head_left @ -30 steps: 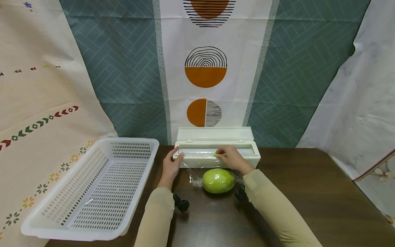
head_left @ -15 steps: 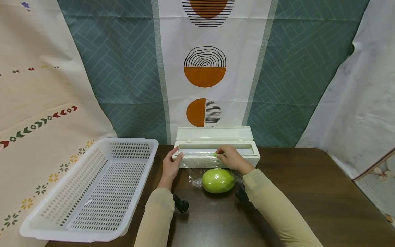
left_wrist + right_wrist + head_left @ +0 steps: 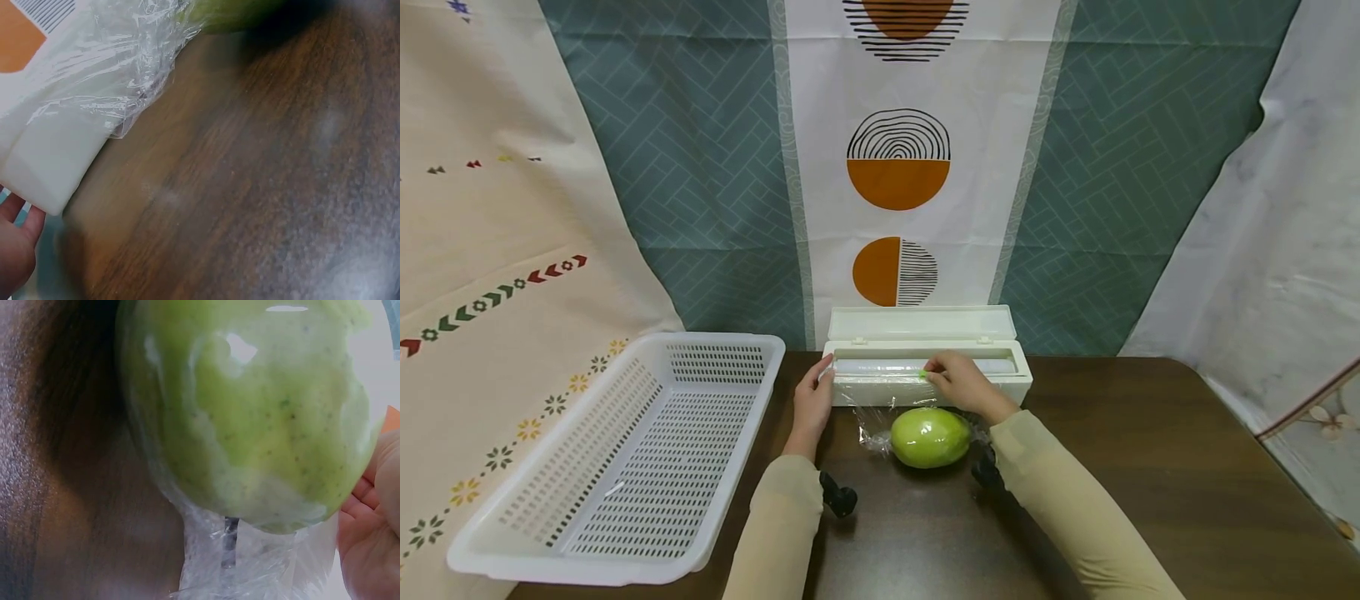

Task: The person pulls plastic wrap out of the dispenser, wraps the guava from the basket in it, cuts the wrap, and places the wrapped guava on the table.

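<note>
A white cling film dispenser (image 3: pixel 925 392) stands at the back of the table, lid raised, with a film roll (image 3: pixel 880 367) inside. My left hand (image 3: pixel 811 408) holds its left end; in the left wrist view, fingertips (image 3: pixel 34 219) touch the end wall. My right hand (image 3: pixel 966 385) pinches a small green slide cutter (image 3: pixel 922 374) on the front edge, right of the middle. Clear film (image 3: pixel 125 81) hangs over the dispenser's front toward a green, melon-like fruit (image 3: pixel 930 437) wrapped in film, its ends bunched. In the right wrist view the fruit (image 3: pixel 262 425) hides most of the right hand.
A white perforated plastic basket (image 3: pixel 767 367) stands at the left, with a small white strip (image 3: pixel 614 489) in it. Patterned cloth (image 3: pixel 895 275) hangs close behind the dispenser. The dark wooden table (image 3: pixel 1150 467) extends to the right.
My left thumb has drawn back leftward from the dispenser's front edge to its left corner. The right hand and the green slide cutter stay in place.
</note>
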A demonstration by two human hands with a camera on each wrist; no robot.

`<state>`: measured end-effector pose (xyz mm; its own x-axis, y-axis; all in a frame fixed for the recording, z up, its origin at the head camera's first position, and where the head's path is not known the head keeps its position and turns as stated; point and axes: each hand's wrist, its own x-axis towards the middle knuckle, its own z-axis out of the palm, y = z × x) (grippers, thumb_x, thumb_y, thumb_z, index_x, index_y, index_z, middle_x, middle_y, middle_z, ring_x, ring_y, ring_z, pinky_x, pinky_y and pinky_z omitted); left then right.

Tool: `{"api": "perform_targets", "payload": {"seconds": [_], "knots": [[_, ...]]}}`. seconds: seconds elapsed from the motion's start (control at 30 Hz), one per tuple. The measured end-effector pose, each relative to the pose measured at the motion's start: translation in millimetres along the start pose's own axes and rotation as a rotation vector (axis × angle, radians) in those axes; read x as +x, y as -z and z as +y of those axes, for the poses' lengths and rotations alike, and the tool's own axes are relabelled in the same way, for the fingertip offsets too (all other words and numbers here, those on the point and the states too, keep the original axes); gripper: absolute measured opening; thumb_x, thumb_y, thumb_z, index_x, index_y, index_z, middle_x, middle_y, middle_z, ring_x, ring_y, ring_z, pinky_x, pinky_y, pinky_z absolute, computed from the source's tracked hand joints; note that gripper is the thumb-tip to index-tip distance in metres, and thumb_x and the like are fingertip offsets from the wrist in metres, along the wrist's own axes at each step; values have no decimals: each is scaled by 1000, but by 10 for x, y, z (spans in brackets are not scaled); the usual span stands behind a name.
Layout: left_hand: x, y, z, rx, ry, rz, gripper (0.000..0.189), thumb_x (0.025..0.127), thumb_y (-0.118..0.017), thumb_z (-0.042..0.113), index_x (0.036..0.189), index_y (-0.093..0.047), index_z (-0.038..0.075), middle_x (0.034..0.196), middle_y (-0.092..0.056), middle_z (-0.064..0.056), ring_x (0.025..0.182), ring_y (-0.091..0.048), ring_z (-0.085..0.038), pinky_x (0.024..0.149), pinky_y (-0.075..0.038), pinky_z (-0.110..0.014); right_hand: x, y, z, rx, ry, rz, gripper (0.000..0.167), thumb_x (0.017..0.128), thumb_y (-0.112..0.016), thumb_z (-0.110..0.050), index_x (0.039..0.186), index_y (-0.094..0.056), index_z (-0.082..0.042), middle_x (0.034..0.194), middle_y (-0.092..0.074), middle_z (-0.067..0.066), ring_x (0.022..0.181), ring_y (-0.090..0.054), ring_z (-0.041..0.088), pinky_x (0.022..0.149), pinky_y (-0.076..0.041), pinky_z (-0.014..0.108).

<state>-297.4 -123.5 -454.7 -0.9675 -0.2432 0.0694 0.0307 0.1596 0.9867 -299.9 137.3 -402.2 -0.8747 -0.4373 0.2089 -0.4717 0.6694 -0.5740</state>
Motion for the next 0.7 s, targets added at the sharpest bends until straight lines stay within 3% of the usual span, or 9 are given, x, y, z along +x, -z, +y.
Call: {"api": "perform_targets", "payload": {"seconds": [0.1,0.23,0.43,0.7], "knots": [[5,-7,-1,-8,-10,25,39,96,-51,33,132,-57,18,144,-46,-8,135,-38,-27,111,-31,-45,3,-2,1,-1,-2,3,15,95,-54,-10,104,-61,0,105,-62,16,101,-61,31,85,-52,40],[4,-33,-13,-14,-35,55,49,87,-67,36,131,-58,16,141,-49,-11,129,-44,-27,107,-37,-44,4,10,-14,9,-2,17,15,94,-56,-10,103,-63,1,104,-63,17,101,-61,32,84,-53,41],[7,-66,-21,-31,-60,78,51,82,-74,27,129,-59,14,138,-52,-13,131,-44,-27,107,-37,-43,-13,18,-33,90,-117,47,30,91,-62,-22,110,-62,1,114,-61,20,107,-61,36,86,-52,43],[19,-55,-34,-52,-66,76,50,82,-74,25,129,-60,13,138,-51,-13,130,-44,-26,107,-38,-42,-1,-78,-75,48,-167,212,28,85,-70,-28,89,-66,0,96,-63,17,88,-62,30,73,-52,39]]}}
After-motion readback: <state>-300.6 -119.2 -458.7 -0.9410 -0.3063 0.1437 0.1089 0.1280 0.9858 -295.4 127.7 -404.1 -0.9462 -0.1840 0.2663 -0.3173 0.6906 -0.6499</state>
